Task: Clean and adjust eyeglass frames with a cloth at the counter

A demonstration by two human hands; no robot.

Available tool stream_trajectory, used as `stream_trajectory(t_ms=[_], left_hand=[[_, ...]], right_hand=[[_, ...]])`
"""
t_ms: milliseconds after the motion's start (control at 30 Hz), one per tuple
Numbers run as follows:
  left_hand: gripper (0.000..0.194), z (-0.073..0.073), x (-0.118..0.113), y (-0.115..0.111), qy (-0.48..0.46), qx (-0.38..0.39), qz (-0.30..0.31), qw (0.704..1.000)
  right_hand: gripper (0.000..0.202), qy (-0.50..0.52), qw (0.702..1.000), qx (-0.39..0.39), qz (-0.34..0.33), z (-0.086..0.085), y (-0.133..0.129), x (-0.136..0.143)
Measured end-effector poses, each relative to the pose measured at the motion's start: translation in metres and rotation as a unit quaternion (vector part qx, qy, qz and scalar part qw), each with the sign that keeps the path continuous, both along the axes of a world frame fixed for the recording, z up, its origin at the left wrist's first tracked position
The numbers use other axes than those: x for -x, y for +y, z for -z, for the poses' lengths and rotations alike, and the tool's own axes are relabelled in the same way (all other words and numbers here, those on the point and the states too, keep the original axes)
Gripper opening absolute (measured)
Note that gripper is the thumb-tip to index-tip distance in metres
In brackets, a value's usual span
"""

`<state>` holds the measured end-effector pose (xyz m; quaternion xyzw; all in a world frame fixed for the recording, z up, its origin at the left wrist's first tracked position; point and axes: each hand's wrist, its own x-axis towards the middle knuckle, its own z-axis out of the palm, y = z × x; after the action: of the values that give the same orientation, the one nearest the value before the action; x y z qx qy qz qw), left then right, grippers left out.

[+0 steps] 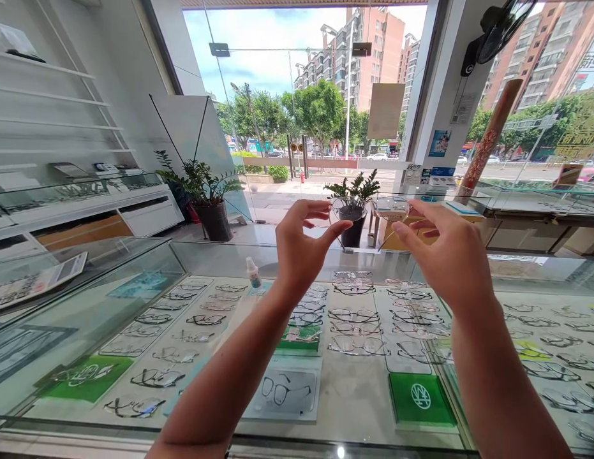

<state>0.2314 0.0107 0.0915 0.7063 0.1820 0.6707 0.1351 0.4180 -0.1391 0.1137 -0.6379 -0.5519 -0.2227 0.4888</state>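
Note:
A pair of thin-rimmed eyeglasses [393, 206] is held up above the glass display case [320, 253], seen against the window. My left hand [304, 239] pinches its left side between thumb and fingers. On the opposite side, my right hand [443, 245] has thumb and fingertips at the other edge of the frame. The clear lenses and fine rims are hard to make out against the plant behind. Below the hands, rows of eyeglasses [354, 316] lie inside the case.
A small white bottle [252, 273] stands near my left forearm. Green boxes [422, 400] and a tray with dark glasses [282, 390] are in front. Potted plants [215, 220] stand beyond the case, and a wall fan [497, 32] hangs at upper right.

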Motion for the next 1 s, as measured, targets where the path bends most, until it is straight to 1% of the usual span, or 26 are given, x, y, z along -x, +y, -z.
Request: stream_trajectory(t_ms=[233, 433, 600, 700, 767, 867, 933, 1000], left_hand=[[0.043, 0.0, 0.0, -0.003, -0.005, -0.01, -0.007, 1.0], [0.042, -0.001, 0.001, 0.004, -0.003, -0.004, 0.02, 1.0], [0.042, -0.001, 0.001, 0.007, -0.002, -0.011, 0.033, 0.999], [0.041, 0.0, 0.001, 0.006, -0.003, -0.046, 0.006, 0.999], [0.041, 0.001, 0.0, 0.004, -0.005, -0.089, -0.03, 0.996], [0.04, 0.001, 0.0, 0.0, -0.008, -0.168, -0.081, 0.982], [0.038, 0.001, -0.001, -0.002, -0.009, -0.203, -0.096, 0.974], [0.038, 0.002, -0.001, -0.003, -0.013, -0.214, -0.102, 0.971]], right_hand=[[0.046, 0.002, 1.0, 0.003, 0.005, 0.001, 0.001, 0.0], [0.045, -0.001, 1.0, -0.024, -0.006, 0.001, 0.001, -0.001], [0.045, -0.003, 1.0, -0.027, -0.011, 0.001, 0.0, -0.002], [0.046, 0.004, 1.0, -0.019, -0.01, 0.001, 0.001, -0.002], [0.047, 0.01, 1.0, -0.008, -0.01, 0.001, 0.002, -0.003], [0.047, 0.018, 1.0, 0.011, -0.01, 0.0, 0.004, -0.004], [0.047, 0.022, 1.0, 0.012, -0.013, 0.0, 0.006, -0.005], [0.046, 0.023, 1.0, 0.003, -0.017, 0.001, 0.008, -0.006]])
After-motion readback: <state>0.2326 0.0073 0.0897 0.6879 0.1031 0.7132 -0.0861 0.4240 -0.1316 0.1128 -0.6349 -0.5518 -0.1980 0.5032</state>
